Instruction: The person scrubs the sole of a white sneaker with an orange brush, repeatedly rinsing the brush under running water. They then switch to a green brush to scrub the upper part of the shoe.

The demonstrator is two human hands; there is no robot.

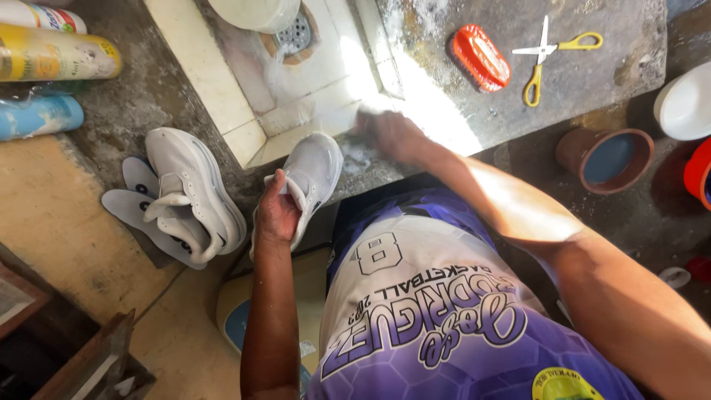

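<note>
My left hand point(278, 211) grips a white sneaker point(315, 167) by its heel opening and holds it tilted against the edge of a concrete wash slab point(444, 104). My right hand point(389, 133) is blurred just right of the shoe's toe, over a soapy wet patch; I cannot tell whether it holds anything. The second white sneaker point(191, 192) lies on the counter to the left, resting on two pale insoles point(137, 189).
An orange scrub brush point(481, 57) and yellow-handled scissors point(544, 55) lie on the slab. A tiled sink point(296, 67) with a drain and a white basin point(255, 11) sits behind. Spray cans point(55, 55) lie far left. Pots point(607, 157) and a white bowl point(685, 104) stand at right.
</note>
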